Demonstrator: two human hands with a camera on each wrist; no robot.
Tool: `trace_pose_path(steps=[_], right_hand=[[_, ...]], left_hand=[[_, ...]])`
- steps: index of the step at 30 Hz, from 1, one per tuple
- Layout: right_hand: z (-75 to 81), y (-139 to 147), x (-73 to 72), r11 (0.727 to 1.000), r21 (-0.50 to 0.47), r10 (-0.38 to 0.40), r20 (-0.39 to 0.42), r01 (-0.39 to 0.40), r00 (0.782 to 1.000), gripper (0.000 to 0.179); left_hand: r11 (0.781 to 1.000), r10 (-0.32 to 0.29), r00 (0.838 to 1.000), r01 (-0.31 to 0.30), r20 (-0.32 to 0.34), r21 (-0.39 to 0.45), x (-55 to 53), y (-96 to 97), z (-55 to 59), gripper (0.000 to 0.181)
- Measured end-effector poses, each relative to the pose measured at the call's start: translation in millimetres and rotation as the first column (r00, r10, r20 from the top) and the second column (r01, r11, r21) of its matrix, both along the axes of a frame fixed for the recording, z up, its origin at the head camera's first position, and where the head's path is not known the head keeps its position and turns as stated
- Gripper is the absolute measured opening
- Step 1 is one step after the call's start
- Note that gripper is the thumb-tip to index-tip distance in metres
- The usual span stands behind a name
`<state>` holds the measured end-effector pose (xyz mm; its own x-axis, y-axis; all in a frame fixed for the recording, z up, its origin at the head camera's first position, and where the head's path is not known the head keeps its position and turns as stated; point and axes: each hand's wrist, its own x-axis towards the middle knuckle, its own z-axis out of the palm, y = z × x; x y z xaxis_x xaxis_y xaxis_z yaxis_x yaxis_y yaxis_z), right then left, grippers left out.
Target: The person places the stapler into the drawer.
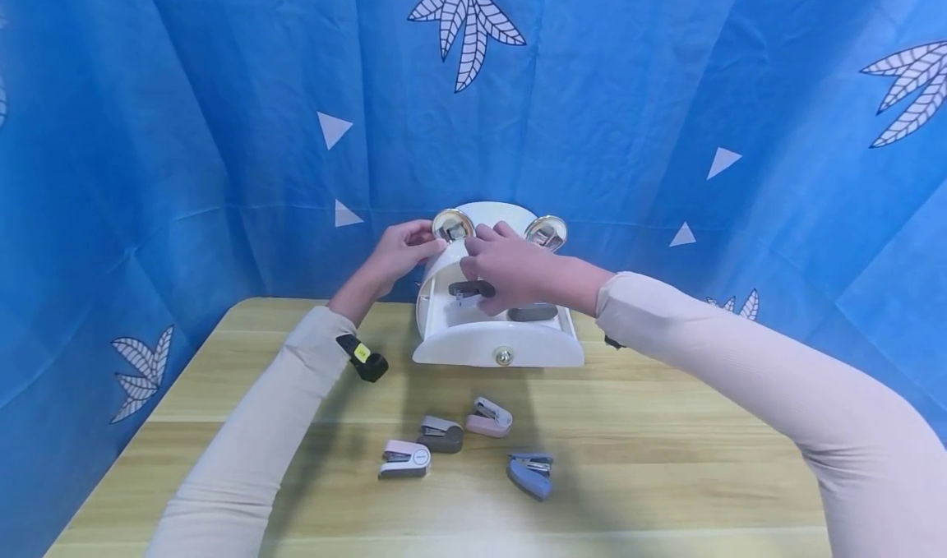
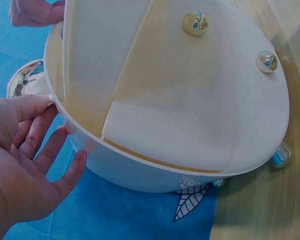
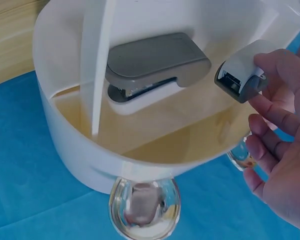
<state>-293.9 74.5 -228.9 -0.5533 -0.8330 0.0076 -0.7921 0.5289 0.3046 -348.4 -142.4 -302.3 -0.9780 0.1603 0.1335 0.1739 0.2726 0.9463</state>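
A white box point(image 1: 488, 213) with rounded sides stands on the table, its drawer point(image 1: 459, 352) pulled out toward me. Between thumb and fingers, my right hand point(image 1: 518, 270) pinches a small grey-and-white stapler point(image 3: 240, 72) above the drawer. Another stapler, grey on top and white below point(image 3: 157, 60), lies inside, beside a thin upright divider point(image 3: 97, 65). My left hand point(image 2: 30, 155) holds the box at its rim, thumb by the base of a shiny round ornament point(image 2: 30, 80) and fingertips along the outer wall.
Several small staplers lie on the wooden table in front of the box: a white-and-pink one point(image 1: 404, 459), a grey one point(image 1: 441, 435), a pink one point(image 1: 490, 418) and a blue one point(image 1: 530, 476). A blue patterned curtain point(image 1: 592, 89) hangs close behind.
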Motion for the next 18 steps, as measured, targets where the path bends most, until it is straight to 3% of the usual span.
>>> trace_pose_path(steps=[8,18], right_hand=[[-9.2,-2,-4.4,1.0,0.018,0.022,-0.062,-0.021,0.998,0.029],[-13.1,-3,-2.5,0.999,0.033,0.03,-0.081,-0.027,0.996,0.029]], left_hand=[[1.0,-0.005,1.0,0.005,-0.005,0.017,-1.1,0.2,-1.1,0.04],[1.0,-0.006,1.0,0.006,-0.003,0.007,0.1,0.3,0.1,0.041]])
